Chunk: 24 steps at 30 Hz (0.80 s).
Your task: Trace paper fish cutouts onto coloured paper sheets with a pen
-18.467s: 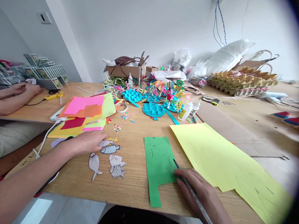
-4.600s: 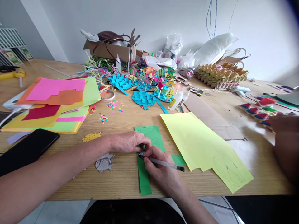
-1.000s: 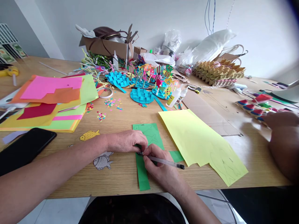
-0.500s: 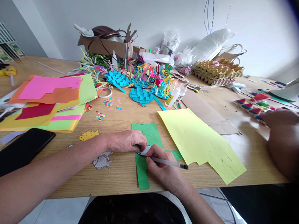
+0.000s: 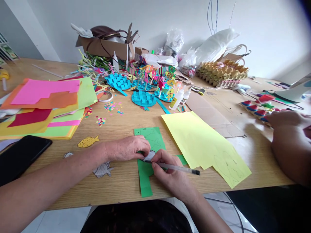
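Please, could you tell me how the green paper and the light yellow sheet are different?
The green paper is clearly smaller; the light yellow sheet is larger.
The left hand and right hand are over the green paper, but no hand is on the light yellow sheet.
Both lie flat on the table and carry drawn fish outlines.

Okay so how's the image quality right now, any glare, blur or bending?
Head view: pale glare on the table at the right; dark, rounded vignette in the top right corner; the neighbour's hand looks soft; wide-angle stretch enlarges the left forearm toward the edge; the pen and green paper read fairly clearly.
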Available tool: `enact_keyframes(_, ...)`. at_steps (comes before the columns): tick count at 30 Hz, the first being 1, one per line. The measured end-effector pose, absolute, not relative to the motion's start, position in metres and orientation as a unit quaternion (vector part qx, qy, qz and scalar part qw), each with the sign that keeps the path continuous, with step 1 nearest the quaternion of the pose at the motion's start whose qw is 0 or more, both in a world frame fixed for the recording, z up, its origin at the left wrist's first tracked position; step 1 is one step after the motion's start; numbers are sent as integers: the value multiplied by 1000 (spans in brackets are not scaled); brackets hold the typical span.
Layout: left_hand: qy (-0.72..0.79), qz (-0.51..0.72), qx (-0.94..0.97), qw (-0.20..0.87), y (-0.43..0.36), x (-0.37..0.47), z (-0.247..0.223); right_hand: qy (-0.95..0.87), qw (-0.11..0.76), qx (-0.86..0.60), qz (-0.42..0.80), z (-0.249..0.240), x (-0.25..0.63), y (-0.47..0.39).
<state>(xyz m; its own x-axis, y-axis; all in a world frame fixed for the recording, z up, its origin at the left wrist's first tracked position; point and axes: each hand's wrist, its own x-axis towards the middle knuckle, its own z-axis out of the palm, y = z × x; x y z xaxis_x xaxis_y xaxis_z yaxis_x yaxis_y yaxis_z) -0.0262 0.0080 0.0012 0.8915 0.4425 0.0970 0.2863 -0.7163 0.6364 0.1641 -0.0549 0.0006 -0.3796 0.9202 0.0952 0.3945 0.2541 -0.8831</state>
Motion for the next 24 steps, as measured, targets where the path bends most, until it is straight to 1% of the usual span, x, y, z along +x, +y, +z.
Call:
enact_keyframes(5, 200, 123, 919, 318, 7, -24, 3, -740, 302, -453, 396, -2, 161, -55)
enact_keyframes(24, 200, 124, 921, 309, 7, -25, -2, -761, 286, -454, 364, 0, 159, -56)
